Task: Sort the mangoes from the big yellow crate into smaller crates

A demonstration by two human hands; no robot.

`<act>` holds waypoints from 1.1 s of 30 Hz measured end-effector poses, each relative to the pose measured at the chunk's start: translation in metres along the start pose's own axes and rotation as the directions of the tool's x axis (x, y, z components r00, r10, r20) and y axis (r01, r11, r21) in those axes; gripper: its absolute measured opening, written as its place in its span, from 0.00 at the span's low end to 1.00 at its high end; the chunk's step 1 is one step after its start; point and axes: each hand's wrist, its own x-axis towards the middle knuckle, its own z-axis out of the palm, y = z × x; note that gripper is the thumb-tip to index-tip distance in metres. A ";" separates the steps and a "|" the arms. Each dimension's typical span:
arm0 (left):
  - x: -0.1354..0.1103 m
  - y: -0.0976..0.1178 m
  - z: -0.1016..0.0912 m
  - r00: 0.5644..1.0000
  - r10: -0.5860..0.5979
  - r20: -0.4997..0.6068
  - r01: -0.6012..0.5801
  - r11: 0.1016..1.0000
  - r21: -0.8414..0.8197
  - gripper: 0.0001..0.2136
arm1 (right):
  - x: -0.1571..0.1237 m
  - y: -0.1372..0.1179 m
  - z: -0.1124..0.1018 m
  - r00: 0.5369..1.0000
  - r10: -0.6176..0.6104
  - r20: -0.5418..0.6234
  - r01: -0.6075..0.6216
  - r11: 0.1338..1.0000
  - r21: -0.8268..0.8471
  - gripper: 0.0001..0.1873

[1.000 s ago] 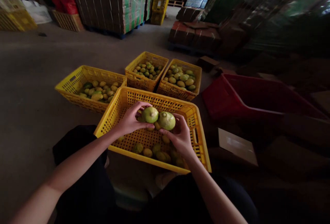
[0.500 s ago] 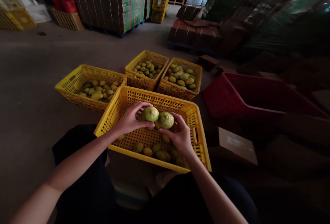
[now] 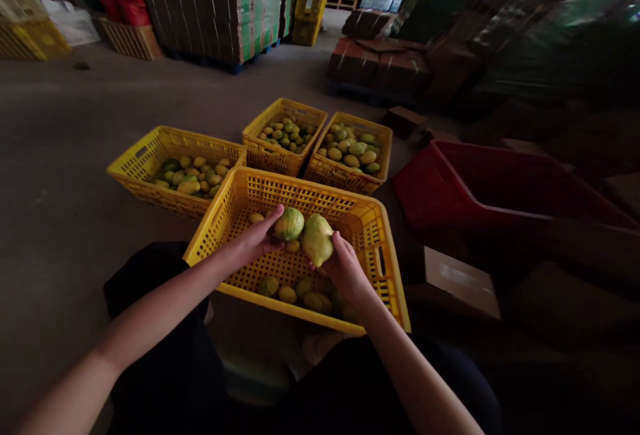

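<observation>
My left hand (image 3: 263, 235) is closed around a green-yellow lemon (image 3: 289, 224), its thumb on top. A paler lemon (image 3: 317, 240), its pointed tip turned down toward me, is gripped by my right hand (image 3: 346, 263). The two fruits are side by side above a yellow perforated crate (image 3: 235, 215). Inside that crate, several lemons (image 3: 287, 294) lie along the near wall, and a few more show behind my hands. My forearms and fingers hide part of the crate floor.
Beyond the near crate stand three more yellow crates holding lemons: a left crate (image 3: 130, 163), a middle crate (image 3: 273, 158) and a right crate (image 3: 345, 181). A red tub (image 3: 425, 188) and a cardboard box (image 3: 460, 278) are at the right. Wrapped pallet stacks (image 3: 200, 8) rise behind.
Both lemons have been turned in my hands. The right one now shows its side and points downward, and my left hand has rolled so its thumb is on top.
</observation>
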 end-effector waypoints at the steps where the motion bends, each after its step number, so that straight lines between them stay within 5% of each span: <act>1: -0.001 0.002 0.000 0.999 0.007 0.036 -0.008 1.000 0.023 0.26 | -0.001 -0.001 -0.001 0.999 -0.031 -0.018 0.031 0.999 -0.021 0.31; 4: -0.006 0.010 -0.001 0.980 0.142 0.142 -0.164 0.974 0.156 0.27 | -0.004 -0.007 -0.004 0.984 -0.178 -0.024 0.172 0.974 -0.149 0.26; 8: -0.016 0.018 0.000 0.872 0.412 0.265 -0.481 0.822 0.305 0.28 | -0.008 -0.013 -0.007 0.911 -0.413 -0.009 0.384 0.855 -0.348 0.29; 13: -0.017 0.014 0.003 0.805 0.525 0.275 -0.590 0.756 0.285 0.28 | -0.008 -0.013 -0.009 0.840 -0.540 -0.045 0.495 0.798 -0.344 0.29; 16: -0.012 0.010 0.002 0.826 0.510 0.240 -0.556 0.806 0.204 0.26 | -0.005 -0.013 -0.010 0.888 -0.458 -0.042 0.433 0.863 -0.260 0.28; 22: -0.006 0.006 -0.003 0.951 0.277 0.136 -0.283 0.959 0.029 0.21 | 0.003 -0.008 -0.012 0.970 -0.235 -0.066 0.231 0.972 -0.051 0.25; 29: -0.004 0.005 -0.001 0.982 0.184 0.045 -0.174 0.971 -0.162 0.09 | 0.010 0.000 -0.013 1.000 0.003 -0.012 -0.002 0.992 0.123 0.27; 33: -0.006 0.004 0.003 0.987 0.127 0.099 -0.116 0.988 -0.106 0.12 | 0.014 0.009 -0.010 0.999 -0.017 0.051 0.011 0.993 0.118 0.27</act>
